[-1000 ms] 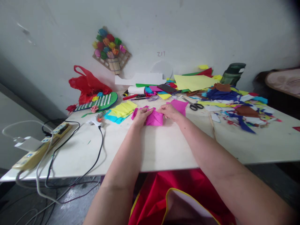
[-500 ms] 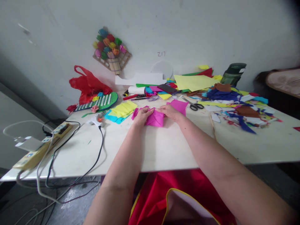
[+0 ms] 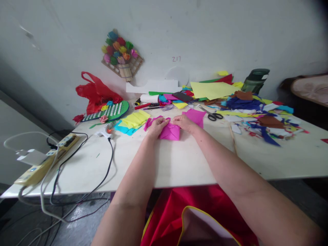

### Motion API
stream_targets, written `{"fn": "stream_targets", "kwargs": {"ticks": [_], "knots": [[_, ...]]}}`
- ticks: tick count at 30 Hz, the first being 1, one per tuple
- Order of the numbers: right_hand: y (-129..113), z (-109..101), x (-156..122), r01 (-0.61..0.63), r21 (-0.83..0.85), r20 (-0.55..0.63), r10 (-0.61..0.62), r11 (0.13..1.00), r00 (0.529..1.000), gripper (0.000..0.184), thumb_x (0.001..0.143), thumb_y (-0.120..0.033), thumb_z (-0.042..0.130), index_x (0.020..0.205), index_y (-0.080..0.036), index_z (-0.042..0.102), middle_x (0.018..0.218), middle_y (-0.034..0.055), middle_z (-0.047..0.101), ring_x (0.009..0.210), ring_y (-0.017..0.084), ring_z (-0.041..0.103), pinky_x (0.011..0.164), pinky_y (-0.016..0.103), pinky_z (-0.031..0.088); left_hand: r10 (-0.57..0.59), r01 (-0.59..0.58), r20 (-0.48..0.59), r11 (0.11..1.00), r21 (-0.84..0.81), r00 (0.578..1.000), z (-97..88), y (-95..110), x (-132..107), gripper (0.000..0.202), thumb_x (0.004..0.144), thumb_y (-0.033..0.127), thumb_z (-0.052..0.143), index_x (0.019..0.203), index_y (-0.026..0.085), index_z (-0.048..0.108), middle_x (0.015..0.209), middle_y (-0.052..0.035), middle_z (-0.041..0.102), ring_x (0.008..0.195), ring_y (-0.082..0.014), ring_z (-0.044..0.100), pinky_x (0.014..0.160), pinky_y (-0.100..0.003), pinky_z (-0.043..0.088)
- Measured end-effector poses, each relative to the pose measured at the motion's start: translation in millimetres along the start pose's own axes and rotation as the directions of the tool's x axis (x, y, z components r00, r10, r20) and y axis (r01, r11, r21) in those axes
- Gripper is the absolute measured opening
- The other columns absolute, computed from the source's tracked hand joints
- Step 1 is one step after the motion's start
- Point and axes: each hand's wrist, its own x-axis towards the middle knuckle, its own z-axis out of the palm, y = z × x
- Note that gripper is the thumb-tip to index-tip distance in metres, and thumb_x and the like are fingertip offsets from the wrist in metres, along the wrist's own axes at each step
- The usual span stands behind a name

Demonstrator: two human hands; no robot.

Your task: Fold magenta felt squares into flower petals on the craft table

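Between my hands is a piece of pink crepe paper (image 3: pixel 171 132), creased and partly folded, just above or on the table. My left hand (image 3: pixel 158 127) pinches its upper left part, with more pink paper sticking out to the left of the fingers. My right hand (image 3: pixel 185 122) pinches the upper right edge, thumb and fingertips close to those of the left. Behind the right hand lies a flat pink sheet (image 3: pixel 195 117). Yellow paper squares (image 3: pixel 135 118) on top of blue paper (image 3: pixel 125 128) lie left of my left hand.
Black-handled scissors (image 3: pixel 214 116) lie right of my right hand. Coloured paper scraps (image 3: pixel 271 121) heap up at the right, near a green bottle (image 3: pixel 256 81). A power strip (image 3: pixel 46 160) with trailing cables lies at left. A red bag (image 3: pixel 98 90) stands at the back left.
Both hands stay in nearly the same place. The fingers have shifted slightly along the top edge of the pink paper, and its lower right corner sits a little lower.
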Motion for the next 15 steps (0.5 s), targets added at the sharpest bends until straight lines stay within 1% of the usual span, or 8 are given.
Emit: {"fn": "stream_targets", "kwargs": {"ticks": [3,7,10,15], "knots": [[0.8,-0.1,0.5,-0.021,0.050,0.007,0.021,0.999,1.000,0.026,0.065,-0.038,0.058,0.055,-0.016,0.047,0.046,-0.0071,0.036,0.045,0.006,0.032,0.045,0.022,0.025,-0.008,0.011,-0.033,0.998,0.070,0.999,-1.0,0.0,1.4,0.033,0.071,0.049,0.059,0.067,0.016,0.053,0.056,0.0047,0.047,0.051,-0.0070,0.041,0.047,-0.020,0.028],[4.8,-3.2,1.9,-0.095,0.097,-0.007,0.096,0.991,0.995,0.037,0.070,-0.050,0.058,0.058,-0.017,0.047,0.042,-0.0052,0.042,0.039,0.008,0.038,0.041,0.023,0.026,-0.004,0.018,-0.112,0.993,0.120,0.994,-1.6,-1.3,3.7,0.032,0.071,0.047,0.059,0.068,0.016,0.054,0.058,0.0034,0.051,0.056,-0.0088,0.046,0.050,-0.020,0.032],[7.2,-4.5,2.8,-0.092,0.056,-0.044,0.094,0.994,0.995,0.040,0.072,-0.053,0.058,0.057,-0.017,0.047,0.039,-0.0049,0.042,0.037,0.009,0.039,0.040,0.023,0.026,0.015,0.000,-0.134,0.994,0.111,0.991,-0.9,-3.8,5.3,0.031,0.072,0.046,0.058,0.069,0.016,0.056,0.059,0.0029,0.053,0.058,-0.0095,0.048,0.053,-0.020,0.035],[8.9,-3.0,4.0,-0.099,-0.037,-0.103,0.095,0.994,0.990,0.041,0.069,-0.051,0.062,0.054,-0.018,0.044,0.038,-0.0065,0.039,0.037,0.007,0.036,0.040,0.022,0.025,-0.009,0.015,-0.121,0.999,0.048,0.993,1.2,-2.8,3.3,0.032,0.073,0.047,0.058,0.071,0.016,0.056,0.058,0.0029,0.053,0.056,-0.0093,0.048,0.052,-0.020,0.036]]}}
